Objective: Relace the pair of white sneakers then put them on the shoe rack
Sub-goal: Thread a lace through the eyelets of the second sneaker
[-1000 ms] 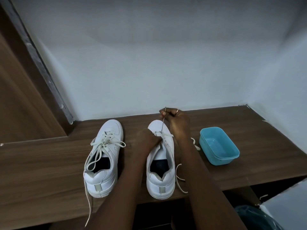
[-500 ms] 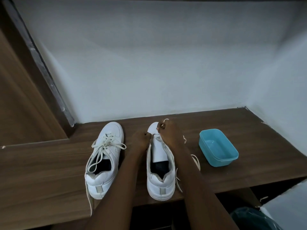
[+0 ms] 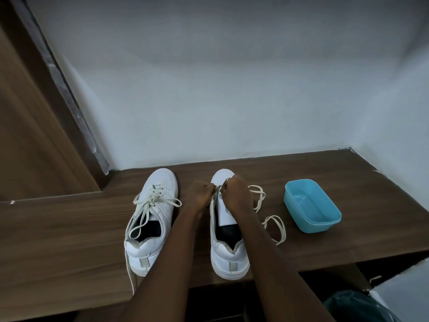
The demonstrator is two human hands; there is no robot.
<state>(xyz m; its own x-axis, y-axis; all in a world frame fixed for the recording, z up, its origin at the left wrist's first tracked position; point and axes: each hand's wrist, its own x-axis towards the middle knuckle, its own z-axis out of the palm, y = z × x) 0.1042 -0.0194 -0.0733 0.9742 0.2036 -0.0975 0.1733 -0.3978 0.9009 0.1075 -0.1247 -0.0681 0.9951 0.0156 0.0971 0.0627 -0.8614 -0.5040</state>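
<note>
Two white sneakers stand side by side on a brown wooden shelf [image 3: 69, 228], toes toward the far wall and heels toward the near edge, so each shoe's long axis runs near to far. The left sneaker [image 3: 151, 219] is laced, its ends loose, one hanging over the near edge. The right sneaker [image 3: 226, 231] is the one being worked: its tongue lies bare along most of its length, and only the eyelets nearest the toe appear to carry the lace [image 3: 271, 219], whose free length lies in loops on the shelf just right of the shoe, between it and a blue plastic tub [image 3: 312, 205]. Both forearms reach forward from the near edge, one on each side of the right sneaker, and the hands meet over its far eyelet rows. The left hand [image 3: 200, 194] is curled, fingers pressed together at the shoe's left eyelet flap, apparently steadying it; exactly what it pinches cannot be told. The right hand [image 3: 234, 194] is bunched with fingertips together just near the toe, seemingly pinching the lace at an eyelet. Since the slack lies on the right, the right hand is the nearer one for drawing it; lacing should then progress toward the heel, along the shoe's long axis. No shoe rack is identifiable in view.
</note>
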